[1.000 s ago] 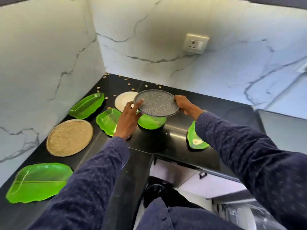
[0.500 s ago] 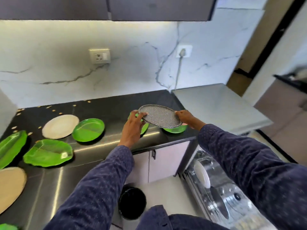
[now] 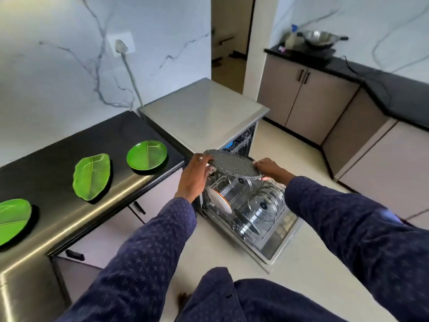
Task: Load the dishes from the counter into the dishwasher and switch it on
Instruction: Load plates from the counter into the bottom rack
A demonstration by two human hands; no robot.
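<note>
A grey speckled plate hangs above the pulled-out lower rack of the open dishwasher. My left hand grips its left rim and my right hand grips its right rim. The plate is nearly level, tilted a little down to the right. In the rack stand a white plate with an orange rim, steel lids and a dark lid. Three green leaf-patterned plates lie on the black counter: a round one, a leaf-shaped one and one at the left edge.
The dishwasher door lies open over the pale floor. A plug and cable run down the marble wall behind the counter. Across the room a black counter with cabinets holds a steel wok. A doorway opens at the back.
I have turned right from the counter corner to the dishwasher, carrying the grey plate in both hands. It was above the counter and now hangs over the open rack.
</note>
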